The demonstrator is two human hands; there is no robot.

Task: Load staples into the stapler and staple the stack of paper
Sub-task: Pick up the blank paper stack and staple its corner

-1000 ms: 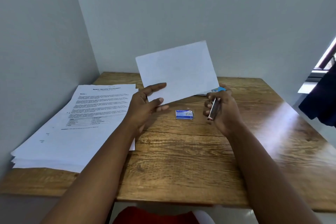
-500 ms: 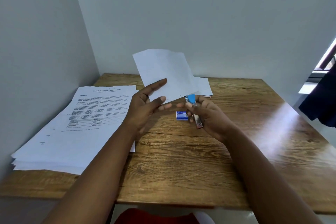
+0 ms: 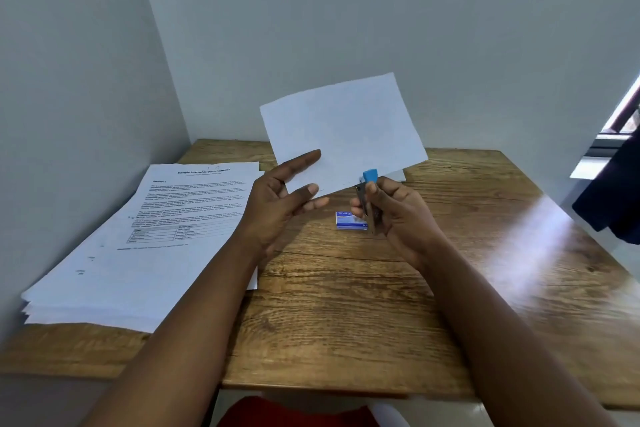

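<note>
Two hands up over the wooden table (image 3: 346, 322). Left hand (image 3: 277, 204) pinches the lower left corner of a few blank white sheets (image 3: 343, 132), thumb in front, other fingers loosely spread, sheets raised and tilted. Right hand (image 3: 394, 215) is wrapped around a small stapler (image 3: 367, 194), blue cap up, metal body running down through the fingers, its top touching the sheets' lower edge. Blue staple box (image 3: 349, 220) lies flat on the table just below the stapler, lid state unclear. Printed paper stack (image 3: 145, 246) sits far left by the wall. More white paper (image 3: 398, 176) lies behind the raised sheets.
</note>
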